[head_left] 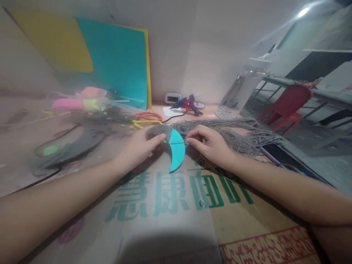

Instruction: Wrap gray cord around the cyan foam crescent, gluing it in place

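Note:
Between my hands is a turquoise crescent-shaped cutout point(178, 154), its bare lower tip pointing down. Grey cord point(158, 129) is wound closely around its upper left part. My left hand point(150, 141) is closed on that wrapped part, thumb on top. On the other side, my right hand point(206, 141) pinches the grey cord, a strand of which crosses the turquoise face. A large loose bundle of grey cord point(247, 135) lies behind and to the right of my right hand. At the left rests a dark grey cord-wrapped curved piece point(74, 143), blurred.
Printed cardboard point(176, 227) covers the work surface. Behind are scissors with red and yellow handles point(148, 118), a glue gun point(188, 104), a small digital clock point(173, 98) and a clear bottle point(239, 90). A phone point(288, 161) lies right. Coloured sheets point(115, 62) lean on the wall.

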### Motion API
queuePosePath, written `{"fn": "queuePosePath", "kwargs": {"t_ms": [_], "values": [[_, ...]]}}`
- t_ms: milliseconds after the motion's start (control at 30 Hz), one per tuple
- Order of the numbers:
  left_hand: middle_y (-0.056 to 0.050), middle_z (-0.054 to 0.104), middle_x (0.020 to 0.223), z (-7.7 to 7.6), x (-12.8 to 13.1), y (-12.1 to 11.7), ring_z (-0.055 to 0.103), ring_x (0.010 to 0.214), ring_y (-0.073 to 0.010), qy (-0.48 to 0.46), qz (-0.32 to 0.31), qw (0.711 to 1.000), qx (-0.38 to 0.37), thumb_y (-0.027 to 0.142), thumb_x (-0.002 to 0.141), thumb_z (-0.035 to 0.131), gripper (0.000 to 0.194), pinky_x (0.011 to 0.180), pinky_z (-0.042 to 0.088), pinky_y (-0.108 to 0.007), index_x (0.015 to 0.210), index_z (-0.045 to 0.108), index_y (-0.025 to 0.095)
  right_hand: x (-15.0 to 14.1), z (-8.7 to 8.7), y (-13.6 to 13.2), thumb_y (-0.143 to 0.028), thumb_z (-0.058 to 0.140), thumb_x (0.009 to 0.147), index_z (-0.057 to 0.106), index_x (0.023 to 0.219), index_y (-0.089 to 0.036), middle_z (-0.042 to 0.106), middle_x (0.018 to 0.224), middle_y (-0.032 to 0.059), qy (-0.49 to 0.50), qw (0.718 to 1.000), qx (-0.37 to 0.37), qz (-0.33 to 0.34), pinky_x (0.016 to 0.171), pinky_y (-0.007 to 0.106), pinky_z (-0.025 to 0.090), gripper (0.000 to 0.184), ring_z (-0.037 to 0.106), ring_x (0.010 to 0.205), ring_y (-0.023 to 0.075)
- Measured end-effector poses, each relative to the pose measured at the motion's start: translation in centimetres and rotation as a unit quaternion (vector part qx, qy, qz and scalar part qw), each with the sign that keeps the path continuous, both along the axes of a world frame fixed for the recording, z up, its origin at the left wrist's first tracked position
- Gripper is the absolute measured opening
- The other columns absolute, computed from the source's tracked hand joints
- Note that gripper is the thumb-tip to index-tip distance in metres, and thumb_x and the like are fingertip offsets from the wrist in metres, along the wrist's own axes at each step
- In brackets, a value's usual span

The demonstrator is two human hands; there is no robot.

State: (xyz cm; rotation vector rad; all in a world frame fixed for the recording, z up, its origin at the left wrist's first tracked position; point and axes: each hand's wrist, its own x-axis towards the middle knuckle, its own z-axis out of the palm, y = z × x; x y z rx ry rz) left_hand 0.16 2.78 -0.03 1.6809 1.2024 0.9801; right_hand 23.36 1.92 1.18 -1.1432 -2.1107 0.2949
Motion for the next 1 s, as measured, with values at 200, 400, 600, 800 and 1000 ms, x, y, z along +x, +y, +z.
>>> {"fn": "queuePosePath", "kwargs": {"t_ms": [200, 400, 600, 800, 1000], "values": [[0.005, 0.054, 0.056, 0.2, 0.3, -0.2, 0.049, 0.05, -0.0127, 0.041, -0.039, 0.998, 0.03, 0.037, 0.085, 0.057, 0.019, 0.05, 0.037, -0.024, 0.085, 0.06, 0.019, -0.3, 0.1, -0.9, -0.028, 0.058, 0.09, 0.064, 0.083, -0.02, 0.058, 0.07, -0.0002, -0.026, 0.992, 0.104, 0.063, 0.064, 0.027, 0.041, 0.012, 0.051, 0.065, 0.0127], [0.001, 0.061, 0.061, 0.2, 0.6, -0.5, 0.058, 0.062, -0.018, 0.069, -0.057, 0.994, 0.065, 0.038, 0.081, 0.06, 0.021, 0.059, 0.044, -0.027, 0.088, 0.066, 0.019, -1.4, 0.4, -1.5, -0.028, 0.057, 0.092, 0.064, 0.085, -0.019, 0.06, 0.071, -0.0001, -0.017, 0.988, 0.124, 0.087, 0.064, 0.027, 0.041, 0.013, 0.051, 0.065, 0.0123], [0.002, 0.062, 0.062, 0.5, 0.4, -0.7, 0.058, 0.059, -0.0154, 0.086, -0.089, 0.991, 0.046, 0.036, 0.084, 0.057, 0.021, 0.058, 0.045, -0.025, 0.089, 0.065, 0.017, -0.8, -0.3, -0.5, -0.026, 0.061, 0.089, 0.064, 0.083, -0.018, 0.064, 0.074, -0.0004, 0.014, 0.995, 0.095, 0.014, 0.058, 0.023, 0.04, 0.01, 0.051, 0.062, 0.0101], [0.003, 0.06, 0.063, 0.1, 0.2, -0.3, 0.054, 0.053, -0.0123, 0.065, -0.099, 0.993, 0.026, 0.039, 0.084, 0.057, 0.023, 0.051, 0.043, -0.022, 0.088, 0.06, 0.017, -0.5, -0.7, 0.1, -0.023, 0.059, 0.089, 0.064, 0.086, -0.017, 0.065, 0.075, 0.0003, 0.016, 0.998, 0.063, 0.013, 0.062, 0.024, 0.043, 0.008, 0.056, 0.067, 0.0116], [0.004, 0.056, 0.058, 0.3, 0.3, -0.4, 0.051, 0.048, -0.0101, 0.066, -0.102, 0.993, 0.008, 0.038, 0.085, 0.058, 0.021, 0.046, 0.04, -0.02, 0.084, 0.058, 0.017, -0.6, -0.7, 0.3, -0.022, 0.058, 0.089, 0.064, 0.087, -0.017, 0.066, 0.078, 0.001, 0.016, 0.999, 0.039, 0.003, 0.066, 0.025, 0.044, 0.008, 0.058, 0.07, 0.0128]]}}
